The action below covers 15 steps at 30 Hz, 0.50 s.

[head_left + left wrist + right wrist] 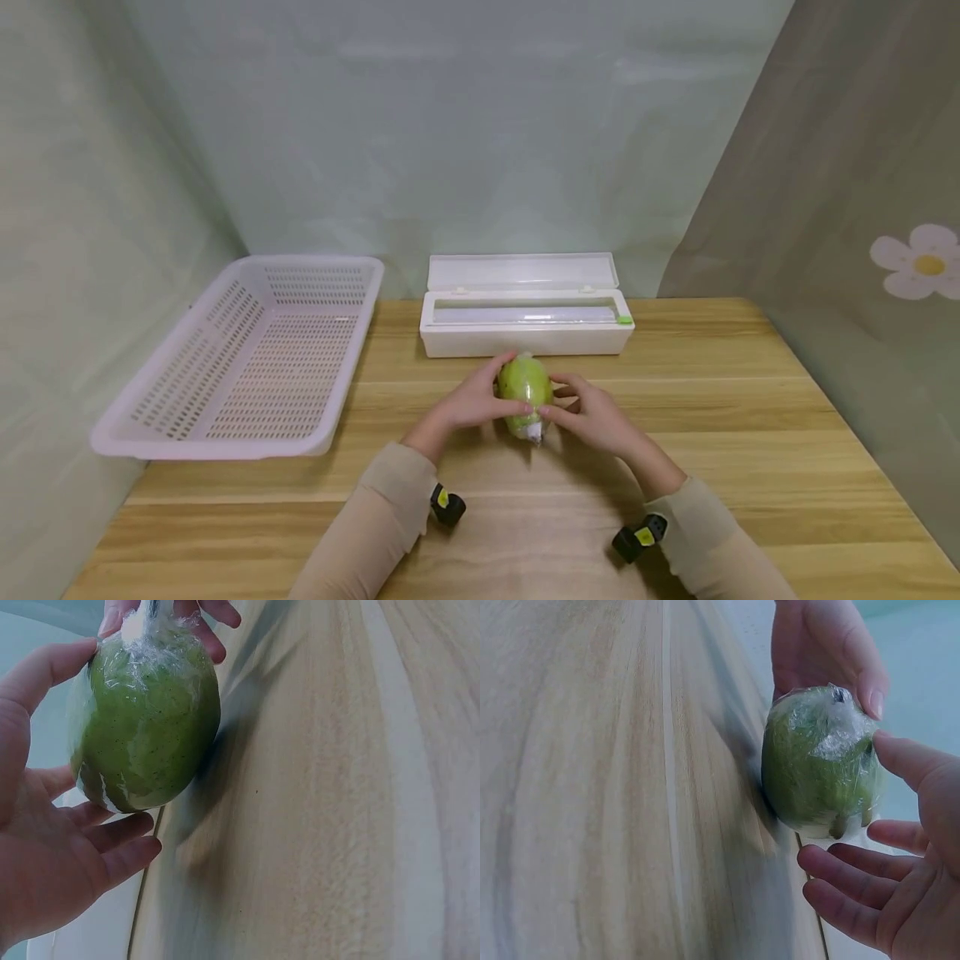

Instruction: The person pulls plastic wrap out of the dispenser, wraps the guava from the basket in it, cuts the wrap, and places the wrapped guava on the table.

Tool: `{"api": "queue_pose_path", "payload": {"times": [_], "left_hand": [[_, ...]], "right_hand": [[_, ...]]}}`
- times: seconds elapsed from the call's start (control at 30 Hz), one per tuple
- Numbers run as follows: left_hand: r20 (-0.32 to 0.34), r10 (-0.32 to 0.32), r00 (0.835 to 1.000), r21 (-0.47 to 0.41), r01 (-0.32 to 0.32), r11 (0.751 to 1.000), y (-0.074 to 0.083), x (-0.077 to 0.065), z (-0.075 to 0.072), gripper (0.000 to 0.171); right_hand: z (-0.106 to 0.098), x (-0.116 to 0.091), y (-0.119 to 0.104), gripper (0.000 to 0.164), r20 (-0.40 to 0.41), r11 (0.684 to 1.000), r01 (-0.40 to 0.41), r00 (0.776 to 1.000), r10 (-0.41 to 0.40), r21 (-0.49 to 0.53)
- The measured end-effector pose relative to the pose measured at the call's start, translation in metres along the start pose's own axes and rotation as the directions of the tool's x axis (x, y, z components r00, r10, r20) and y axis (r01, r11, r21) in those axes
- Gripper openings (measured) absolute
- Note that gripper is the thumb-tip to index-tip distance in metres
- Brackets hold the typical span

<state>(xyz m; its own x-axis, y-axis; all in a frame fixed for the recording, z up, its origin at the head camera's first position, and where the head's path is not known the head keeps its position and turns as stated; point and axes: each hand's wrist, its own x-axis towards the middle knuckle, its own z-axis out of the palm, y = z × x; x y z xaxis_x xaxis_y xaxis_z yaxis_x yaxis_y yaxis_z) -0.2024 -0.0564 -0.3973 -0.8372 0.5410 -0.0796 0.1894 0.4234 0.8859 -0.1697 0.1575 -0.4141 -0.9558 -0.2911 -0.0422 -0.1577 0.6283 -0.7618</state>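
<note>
A green, finely speckled fruit (525, 385) wrapped in clear cling film is between the two hands, close over the wooden table. Film is bunched at its near end in the head view. The left hand (478, 400) holds the fruit from the left, thumb by the bunched film and fingers toward its far side. From the right, the right hand (596, 419) has its thumb against the wrap near the left thumb, fingers curved beside the fruit. In the right wrist view, several fingers (847, 877) of that hand are spread below the fruit (821, 769).
Just behind the hands stands a white cling film box (525, 340), its lid (522, 272) raised and a film roll (525, 315) inside. A white perforated basket (348, 367) is at the left. Fabric walls (480, 150) surround the wooden table (720, 467).
</note>
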Motion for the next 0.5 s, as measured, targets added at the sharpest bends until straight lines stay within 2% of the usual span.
{"api": "queue_pose_path", "payload": {"times": [0.13, 0.37, 0.5], "left_hand": [[0.007, -0.007, 1.000, -0.022, 0.007, 1.000, 0.009, -0.007, -0.002, 0.086], [-0.037, -0.011, 0.999, -0.003, 0.011, 1.000, -0.021, 0.004, 0.006, 0.095], [-0.066, -0.005, 0.998, 0.060, 0.009, 0.998, -0.019, 0.002, 0.005, 0.094]], "right_hand": [[-0.001, 0.001, 0.001, 0.061, 0.000, 1.000, 0.010, 1.000, -0.010, -0.002], [-0.004, 0.003, 0.003, 0.060, 0.007, 0.998, 0.057, 0.998, -0.057, -0.010], [-0.005, 0.002, 0.006, 0.061, 0.000, 0.997, 0.081, 0.997, -0.081, -0.012]]}}
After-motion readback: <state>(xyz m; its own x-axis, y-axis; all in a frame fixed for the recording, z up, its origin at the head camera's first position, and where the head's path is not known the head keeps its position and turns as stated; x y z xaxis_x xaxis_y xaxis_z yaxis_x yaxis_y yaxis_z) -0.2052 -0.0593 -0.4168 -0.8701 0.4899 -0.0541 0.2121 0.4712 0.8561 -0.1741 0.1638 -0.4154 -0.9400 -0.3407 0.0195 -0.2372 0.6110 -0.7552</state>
